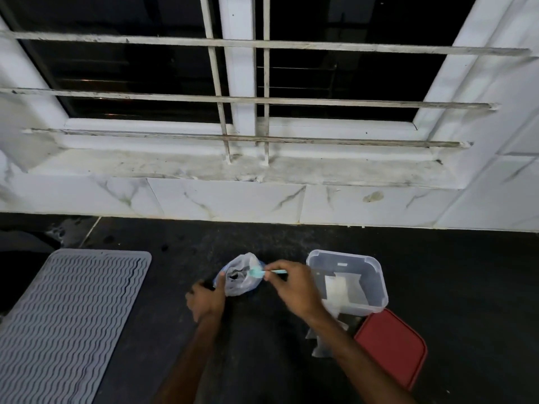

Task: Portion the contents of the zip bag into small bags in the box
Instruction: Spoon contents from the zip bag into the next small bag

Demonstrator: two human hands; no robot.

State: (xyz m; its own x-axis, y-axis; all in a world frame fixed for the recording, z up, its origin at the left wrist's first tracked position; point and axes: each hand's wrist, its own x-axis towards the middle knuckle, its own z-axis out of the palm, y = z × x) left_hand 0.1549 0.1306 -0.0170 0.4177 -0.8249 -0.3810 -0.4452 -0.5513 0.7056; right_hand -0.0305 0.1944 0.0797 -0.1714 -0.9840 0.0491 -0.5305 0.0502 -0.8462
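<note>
A clear zip bag point(242, 282) with dark contents stands open on the black counter. My left hand point(206, 298) grips its left side, thumb on the rim. My right hand point(293, 287) pinches a small light-blue spoon point(258, 272), whose bowl sits at the bag's mouth. To the right stands a clear plastic box point(376, 284) with small white bags point(335, 290) inside. More small bags point(323, 342) lie on the counter under my right forearm.
The box's red lid point(392, 346) lies in front of the box. A grey ribbed mat point(62, 319) covers the counter's left part. A tiled wall point(233, 199) and a barred window point(233, 97) close off the back.
</note>
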